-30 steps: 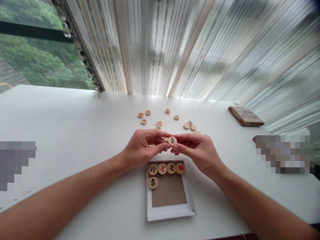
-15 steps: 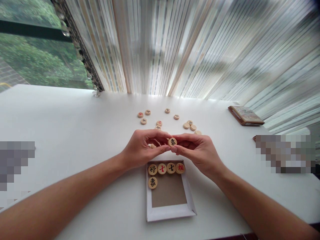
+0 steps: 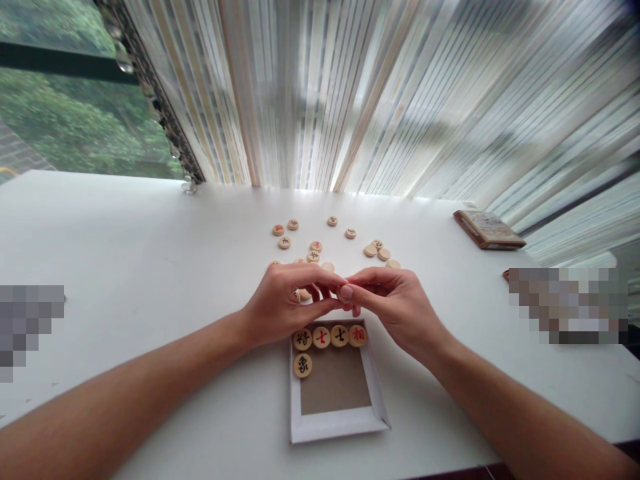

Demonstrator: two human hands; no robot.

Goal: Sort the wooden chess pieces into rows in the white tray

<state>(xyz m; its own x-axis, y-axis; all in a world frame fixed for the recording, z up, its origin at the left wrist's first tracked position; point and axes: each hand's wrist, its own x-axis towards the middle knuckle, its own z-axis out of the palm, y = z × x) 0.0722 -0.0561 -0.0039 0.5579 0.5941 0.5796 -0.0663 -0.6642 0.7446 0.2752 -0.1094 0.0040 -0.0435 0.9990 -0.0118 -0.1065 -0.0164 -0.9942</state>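
My left hand point(image 3: 283, 300) and my right hand point(image 3: 397, 300) meet at the fingertips, just above the far edge of a shallow white box point(image 3: 343, 423). Both are closed around a xiangqi piece, which the fingers now cover. Inside the box, a row of round wooden pieces runs along the far side: a black piece point(image 3: 303, 339), a red one point(image 3: 321, 337), a second black one point(image 3: 340, 336) and a second red one point(image 3: 358, 335). Below the row's left end lies another black piece point(image 3: 303, 365). Loose pieces show behind my left fingers.
Several loose xiangqi pieces, among them a red-marked one point(image 3: 316, 246) and a plain-faced one point(image 3: 384, 255), are scattered beyond my hands on the white table point(image 3: 150, 267). A flat brown-edged box point(image 3: 490, 230) lies at the far right. Striped curtains point(image 3: 320, 100) hang behind the table.
The black-marked piece showed its face between both hands' fingertips earlier; now the fingers hide it. My right thumb has moved across the front. The pieces in the box stay put.
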